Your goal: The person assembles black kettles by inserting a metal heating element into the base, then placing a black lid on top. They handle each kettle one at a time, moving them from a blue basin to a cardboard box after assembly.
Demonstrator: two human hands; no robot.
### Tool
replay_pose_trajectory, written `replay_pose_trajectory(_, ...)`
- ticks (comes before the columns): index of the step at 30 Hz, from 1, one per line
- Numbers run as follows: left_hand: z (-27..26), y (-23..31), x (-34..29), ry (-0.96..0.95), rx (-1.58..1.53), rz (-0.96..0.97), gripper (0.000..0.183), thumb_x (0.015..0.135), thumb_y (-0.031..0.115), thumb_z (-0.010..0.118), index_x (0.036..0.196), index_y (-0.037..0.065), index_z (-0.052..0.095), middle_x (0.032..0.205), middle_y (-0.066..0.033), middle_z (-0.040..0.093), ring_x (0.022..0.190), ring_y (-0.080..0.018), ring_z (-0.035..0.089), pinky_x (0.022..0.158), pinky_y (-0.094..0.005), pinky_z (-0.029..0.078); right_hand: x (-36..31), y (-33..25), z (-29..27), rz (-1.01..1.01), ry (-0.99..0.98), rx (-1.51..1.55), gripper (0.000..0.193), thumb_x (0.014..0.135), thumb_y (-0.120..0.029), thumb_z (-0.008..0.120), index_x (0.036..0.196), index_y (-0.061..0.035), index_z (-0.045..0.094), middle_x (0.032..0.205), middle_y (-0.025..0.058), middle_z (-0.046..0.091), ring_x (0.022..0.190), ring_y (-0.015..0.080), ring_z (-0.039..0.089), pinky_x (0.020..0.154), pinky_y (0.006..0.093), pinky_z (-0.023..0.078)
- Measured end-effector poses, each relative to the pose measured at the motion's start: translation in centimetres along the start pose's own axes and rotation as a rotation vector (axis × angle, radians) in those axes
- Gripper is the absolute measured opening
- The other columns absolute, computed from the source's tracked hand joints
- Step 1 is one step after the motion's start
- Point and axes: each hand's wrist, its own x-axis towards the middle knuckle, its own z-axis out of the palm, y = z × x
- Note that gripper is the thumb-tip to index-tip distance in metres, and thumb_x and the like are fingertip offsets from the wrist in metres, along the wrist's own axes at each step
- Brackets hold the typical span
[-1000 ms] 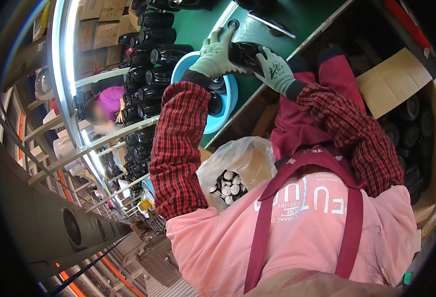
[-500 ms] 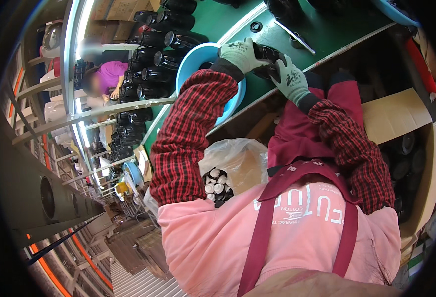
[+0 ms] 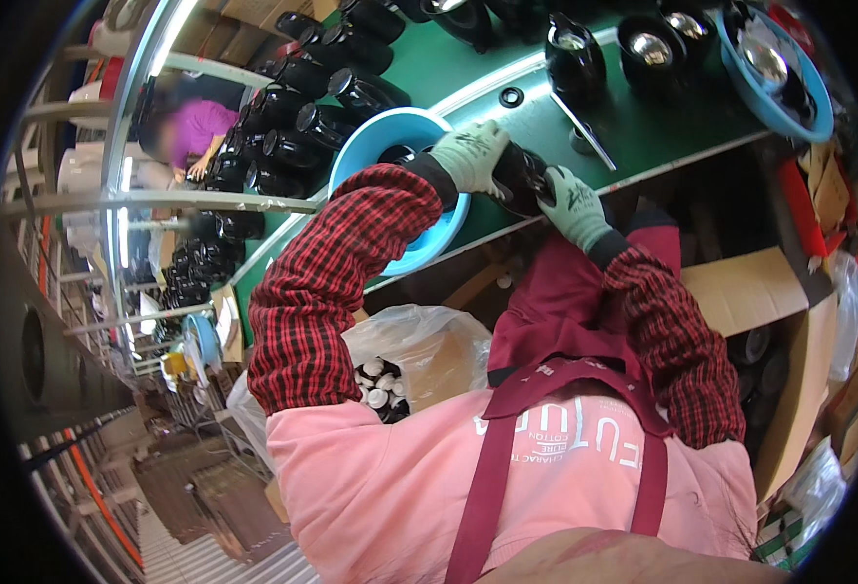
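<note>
My gloved left hand (image 3: 472,158) and gloved right hand (image 3: 573,206) grip a glossy black jug-like piece (image 3: 519,180) between them, over the green table's front edge. The left grips its left side and the right its right side; the fingers hide much of its shape. Behind it on the table lies a small black ring (image 3: 512,96). To the right, a silver rod-like tool (image 3: 585,133) rests at a slant. Next to my left wrist stands a light blue basin (image 3: 356,146) with dark pieces inside, partly covered by my sleeve.
Several black jugs (image 3: 575,60) stand at the back, with rows of them (image 3: 356,92) at the left. Another blue basin (image 3: 823,122) is far right. Below the table are a plastic bag (image 3: 429,336) holding black-and-white parts and a cardboard box (image 3: 746,292). A person in purple (image 3: 205,127) sits far left.
The view has shifted, bringing more of the table's back and right side into sight. Both hands still hold the black piece, which is turned slightly.
</note>
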Motion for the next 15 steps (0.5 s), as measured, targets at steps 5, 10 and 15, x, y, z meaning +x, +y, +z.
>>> replay_pose_trajectory(5, 0.8, 0.8, 0.5, 0.149, 0.056, 0.385, 0.087, 0.055, 0.034, 0.092, 0.126, 0.002, 0.052, 0.12, -0.0162, 0.055, 0.114, -0.0376, 0.057, 0.097, -0.0451, 0.05, -1.2, 2.0, -2.8, -0.273, -0.084, 0.052, 0.043, 0.085, -0.019, 0.07, 0.121, -0.0023, 0.053, 0.12, 0.0209, 0.056, 0.108, 0.0409, 0.061, 0.088, 0.0464, 0.052)
replay_pose_trajectory(10, -1.1, -3.3, 2.7, 0.139, -0.175, 0.357, 0.084, 0.059, 0.046, 0.091, 0.124, 0.004, 0.057, 0.119, -0.0175, 0.06, 0.115, -0.0361, 0.06, 0.094, -0.0443, 0.052, 1.7, 2.4, -6.6, -0.16, -0.215, 0.058, 0.066, 0.084, -0.028, 0.075, 0.138, -0.0017, 0.048, 0.133, 0.0228, 0.054, 0.124, 0.0408, 0.053, 0.104, 0.0447, 0.046)
replay_pose_trajectory(15, -3.0, -16.9, 1.9, 0.387, -0.272, -0.017, 0.089, 0.064, 0.038, 0.093, 0.135, 0.001, 0.056, 0.128, -0.0209, 0.059, 0.121, -0.033, 0.059, 0.105, -0.0405, 0.049, 5.7, -14.6, -17.8, -0.478, 0.121, 0.17, 0.068, 0.085, -0.001, 0.067, 0.149, -0.0057, 0.045, 0.145, 0.02, 0.05, 0.123, 0.0403, 0.057, 0.1, 0.041, 0.05)
